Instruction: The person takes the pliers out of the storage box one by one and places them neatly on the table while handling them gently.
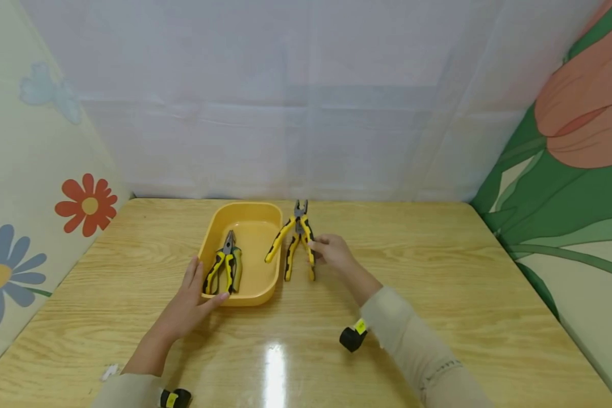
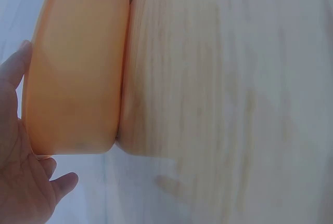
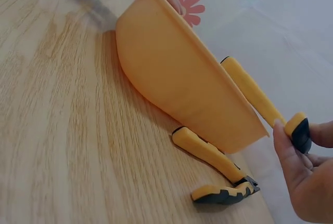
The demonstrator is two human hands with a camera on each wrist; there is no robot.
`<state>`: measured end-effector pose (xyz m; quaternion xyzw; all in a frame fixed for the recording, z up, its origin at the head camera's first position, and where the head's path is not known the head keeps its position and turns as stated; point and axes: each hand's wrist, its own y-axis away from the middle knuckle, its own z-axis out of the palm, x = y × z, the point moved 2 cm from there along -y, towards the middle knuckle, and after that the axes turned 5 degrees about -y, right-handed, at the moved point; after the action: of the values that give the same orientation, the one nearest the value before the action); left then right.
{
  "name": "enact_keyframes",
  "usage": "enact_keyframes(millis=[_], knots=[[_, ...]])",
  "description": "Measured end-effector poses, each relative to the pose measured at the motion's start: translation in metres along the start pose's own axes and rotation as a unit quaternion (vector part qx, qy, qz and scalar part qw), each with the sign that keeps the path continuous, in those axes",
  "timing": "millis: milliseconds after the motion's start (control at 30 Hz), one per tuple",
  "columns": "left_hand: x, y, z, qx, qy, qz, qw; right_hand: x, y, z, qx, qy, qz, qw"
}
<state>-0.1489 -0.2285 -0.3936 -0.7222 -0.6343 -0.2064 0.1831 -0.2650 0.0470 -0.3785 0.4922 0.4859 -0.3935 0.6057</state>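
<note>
My right hand (image 1: pixel 331 251) pinches one handle of a pair of yellow-and-black combination pliers (image 1: pixel 281 241). These are raised beside the yellow plastic tray (image 1: pixel 257 297), handles spread, one handle over its right rim. Beneath them a second pair of pliers (image 1: pixel 289 260) lies on the table; the right wrist view shows its handles (image 3: pixel 208 154) beside the tray wall (image 3: pixel 166 78). My left hand (image 1: pixel 186 306) holds the tray's front left corner, thumb along the front rim, fingers outside. Inside the tray lie long-nose pliers (image 1: pixel 228 255) and another tool with a yellowish handle (image 1: pixel 237 271), partly covered.
A black-and-yellow object (image 1: pixel 353 338) lies by my right sleeve, and a similar one (image 1: pixel 175 398) by my left sleeve. A small white scrap (image 1: pixel 110 372) is at the front left. A white sheet (image 1: pixel 306 141) stands behind the wooden table (image 1: pixel 413 243), with painted panels either side.
</note>
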Motion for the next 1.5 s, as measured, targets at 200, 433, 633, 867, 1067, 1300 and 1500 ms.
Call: enact_keyframes(millis=[200,433,633,867,1067,1300,1500], knots=[[0.0,0.0,0.0,0.001,0.0,0.0,1.0,0.001,0.001,-0.011,-0.006,-0.016,-0.004,0.9998],[0.001,0.001,0.0,0.0,0.0,-0.002,1.0,0.0,0.005,-0.025,0.007,-0.005,-0.006,0.9999],[0.001,0.003,0.0,0.002,-0.001,0.001,1.0,0.001,0.009,-0.037,0.014,-0.032,-0.01,0.9993],[0.003,0.006,-0.003,0.004,0.001,0.004,1.0,0.004,0.016,-0.051,0.015,-0.027,-0.017,0.9994],[0.004,0.005,-0.004,0.003,0.002,0.007,1.0,0.008,0.021,-0.064,0.013,-0.014,-0.018,0.9997],[0.005,0.004,-0.004,0.003,0.0,0.006,1.0,0.012,0.025,-0.078,0.007,-0.011,-0.012,0.9998],[0.004,0.004,-0.003,0.005,-0.002,0.006,1.0,0.016,0.028,-0.088,-0.006,0.009,-0.014,0.9998]])
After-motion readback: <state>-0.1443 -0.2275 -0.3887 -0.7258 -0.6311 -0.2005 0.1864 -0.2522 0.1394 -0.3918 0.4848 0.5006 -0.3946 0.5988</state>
